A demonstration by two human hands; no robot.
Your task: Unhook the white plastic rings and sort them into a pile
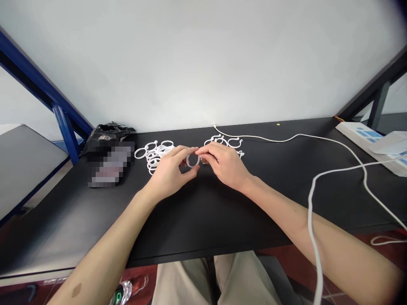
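Observation:
Between my two hands, above the black table, is a white plastic ring. My left hand grips its left side, with the thumb below and the fingers above. The fingers of my right hand pinch at its upper right, where the fingertips of both hands meet. Whether the ring is closed at that spot is hidden. Just beyond my left hand lies a heap of white rings. Behind my right hand are several more white rings, some with an open gap and a small knob at the end.
A crumpled black plastic bag and a blurred-out dark item sit at the left of the black table. A white cable loops across the right side, over my right forearm. A white and blue box stands far right.

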